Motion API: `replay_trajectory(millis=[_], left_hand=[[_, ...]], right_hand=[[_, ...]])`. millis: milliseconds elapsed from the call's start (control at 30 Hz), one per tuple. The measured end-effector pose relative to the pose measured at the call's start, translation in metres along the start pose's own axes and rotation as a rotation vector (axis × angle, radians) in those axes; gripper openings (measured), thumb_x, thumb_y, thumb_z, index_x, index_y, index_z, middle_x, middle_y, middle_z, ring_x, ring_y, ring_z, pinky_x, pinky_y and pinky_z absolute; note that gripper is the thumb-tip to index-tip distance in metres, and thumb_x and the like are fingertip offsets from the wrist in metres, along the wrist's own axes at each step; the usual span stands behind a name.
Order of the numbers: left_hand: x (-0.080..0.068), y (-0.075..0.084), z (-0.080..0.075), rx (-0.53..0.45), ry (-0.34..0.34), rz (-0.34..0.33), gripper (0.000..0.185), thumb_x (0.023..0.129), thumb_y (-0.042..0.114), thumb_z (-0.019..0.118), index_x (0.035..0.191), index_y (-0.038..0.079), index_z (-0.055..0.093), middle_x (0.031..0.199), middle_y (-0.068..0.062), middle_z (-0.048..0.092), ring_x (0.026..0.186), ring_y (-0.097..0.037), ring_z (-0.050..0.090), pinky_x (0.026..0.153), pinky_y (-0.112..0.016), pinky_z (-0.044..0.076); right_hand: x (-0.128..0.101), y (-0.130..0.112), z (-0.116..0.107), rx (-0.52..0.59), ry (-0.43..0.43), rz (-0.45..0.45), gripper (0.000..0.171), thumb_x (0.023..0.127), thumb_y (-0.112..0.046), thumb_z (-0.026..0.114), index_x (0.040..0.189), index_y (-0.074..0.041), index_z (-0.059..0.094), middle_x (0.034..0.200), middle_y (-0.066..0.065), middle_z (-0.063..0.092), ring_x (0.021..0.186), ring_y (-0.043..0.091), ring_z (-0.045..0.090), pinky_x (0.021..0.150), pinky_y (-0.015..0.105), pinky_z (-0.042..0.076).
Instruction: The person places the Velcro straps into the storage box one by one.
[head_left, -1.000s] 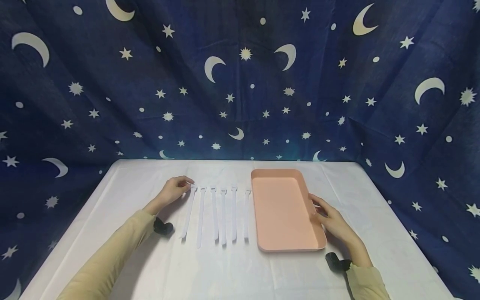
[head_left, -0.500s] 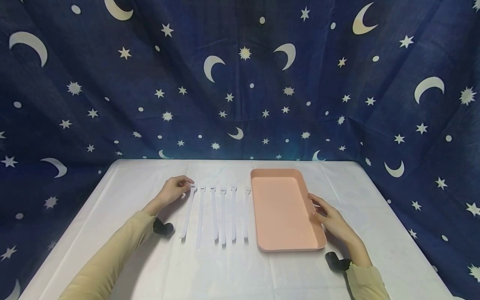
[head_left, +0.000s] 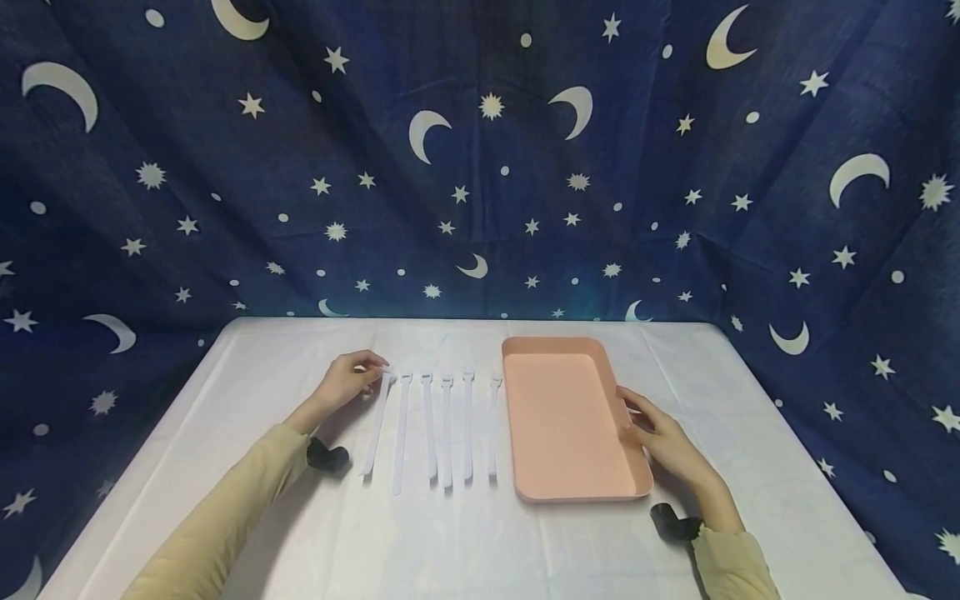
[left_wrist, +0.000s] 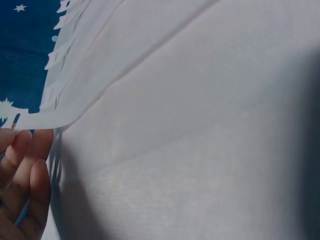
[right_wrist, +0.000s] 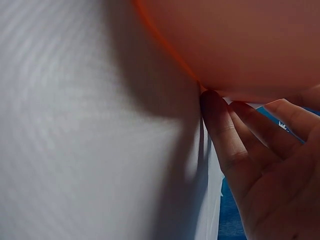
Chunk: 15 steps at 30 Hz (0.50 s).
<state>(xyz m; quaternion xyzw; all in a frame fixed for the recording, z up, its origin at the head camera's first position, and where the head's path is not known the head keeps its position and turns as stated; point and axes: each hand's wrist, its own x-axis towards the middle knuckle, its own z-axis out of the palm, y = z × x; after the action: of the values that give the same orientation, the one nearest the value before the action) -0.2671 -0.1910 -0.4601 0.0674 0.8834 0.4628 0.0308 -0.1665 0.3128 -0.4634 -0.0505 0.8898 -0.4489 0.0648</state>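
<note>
Several white cable straps with slotted heads lie in a row across the table's middle. At the row's left end my left hand (head_left: 348,379) pinches the head of the leftmost strap (head_left: 377,429). In the left wrist view, this strap (left_wrist: 45,120) has its head raised at the fingertips. My right hand (head_left: 667,442) holds the right side of a shallow pink tray (head_left: 570,433). Its fingers (right_wrist: 222,125) meet the tray's outer wall in the right wrist view, and the thumb appears to lie over the rim. Nothing lies in the tray.
A white cloth (head_left: 450,542) covers the table. Behind it hangs a dark blue curtain (head_left: 480,167) with moons and stars. Just left of the tray lies the rightmost strap (head_left: 493,429). Black wrist mounts (head_left: 327,457) sit at both sleeves.
The left hand's fingers shift very slightly at the strap's head. The right hand, the tray and the other straps stay in place.
</note>
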Motion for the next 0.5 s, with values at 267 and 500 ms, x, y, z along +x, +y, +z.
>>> replay_trajectory(millis=[267,500], left_hand=[[-0.0041,0.0029,0.0002,-0.023,0.031,-0.004,0.019,0.092,0.003,0.058,0.107,-0.004,0.066,0.083,-0.021,0.068,0.062,-0.016,0.061,0.058,-0.025,0.054],[-0.0091,0.0069,0.0011,-0.070,0.048,0.001,0.019,0.092,0.004,0.058,0.107,-0.004,0.065,0.090,-0.023,0.067,0.067,-0.018,0.064,0.060,-0.028,0.055]], right_hand=[[0.0004,-0.0011,-0.0005,0.004,-0.001,0.012,0.062,0.094,-0.011,0.052,0.151,-0.012,0.027,0.152,0.024,0.033,0.137,0.049,0.035,0.108,0.061,0.034],[0.0004,-0.0020,-0.0003,-0.002,-0.004,0.014,0.061,0.095,-0.011,0.051,0.151,-0.012,0.027,0.152,0.024,0.032,0.137,0.050,0.034,0.109,0.061,0.033]])
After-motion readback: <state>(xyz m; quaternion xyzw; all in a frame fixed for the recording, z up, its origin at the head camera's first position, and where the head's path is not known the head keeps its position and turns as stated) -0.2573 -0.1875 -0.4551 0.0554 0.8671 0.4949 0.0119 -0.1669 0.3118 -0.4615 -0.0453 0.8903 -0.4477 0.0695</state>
